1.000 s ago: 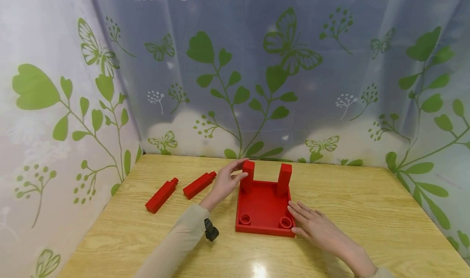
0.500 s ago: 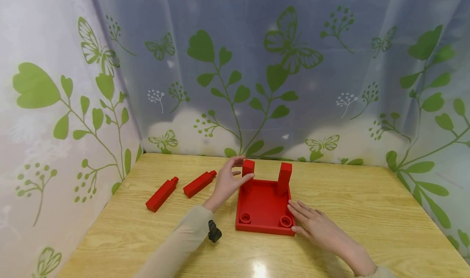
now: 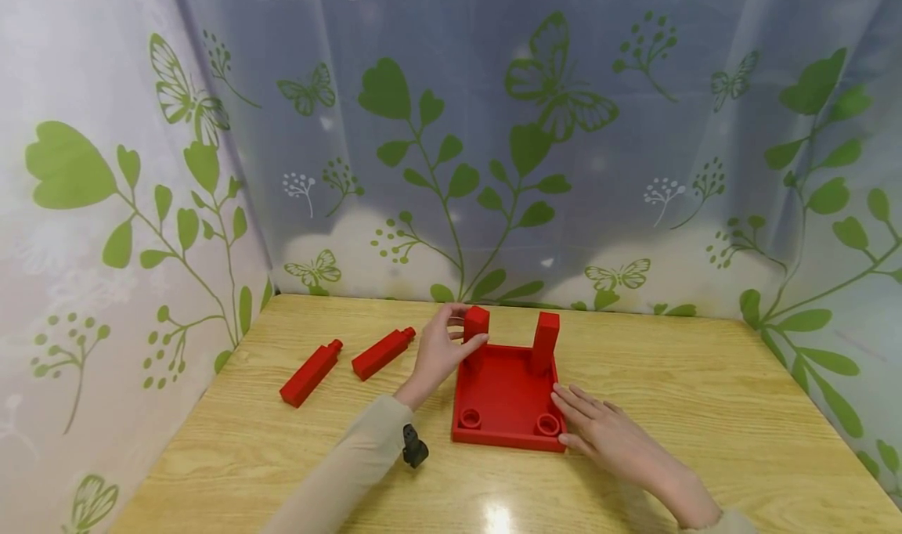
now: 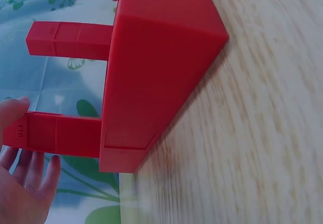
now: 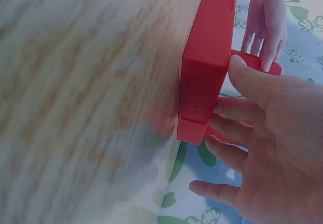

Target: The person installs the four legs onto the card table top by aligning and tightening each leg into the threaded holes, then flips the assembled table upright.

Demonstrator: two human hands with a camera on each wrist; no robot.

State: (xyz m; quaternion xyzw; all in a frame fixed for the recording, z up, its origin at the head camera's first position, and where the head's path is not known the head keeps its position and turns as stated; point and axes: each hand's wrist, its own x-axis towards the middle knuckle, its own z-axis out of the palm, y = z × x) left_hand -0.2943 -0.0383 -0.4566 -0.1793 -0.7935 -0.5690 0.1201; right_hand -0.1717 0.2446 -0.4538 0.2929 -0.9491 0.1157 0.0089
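Observation:
A red toy tabletop (image 3: 506, 393) lies underside up on the table, with a low rim around it. Square red legs stand upright at its two far corners. My left hand (image 3: 435, 355) pinches the far-left leg (image 3: 477, 319) near its top, thumb on the near side and fingers behind. In the left wrist view that leg (image 4: 65, 134) sits between thumb and fingers. The far-right leg (image 3: 546, 344) stands untouched. My right hand (image 3: 615, 438) rests with extended fingers against the tabletop's right rim. Round sockets (image 3: 470, 419) show at the two near corners.
Two loose red legs with threaded-looking ends, a left one (image 3: 310, 374) and a right one (image 3: 383, 355), lie on the wooden table (image 3: 655, 369) left of the tabletop. A patterned curtain (image 3: 451, 166) hangs behind the table.
My left hand has shifted its grasp on the far-left leg, the thumb coming further across its near face. The right hand and the tabletop have stayed in place.

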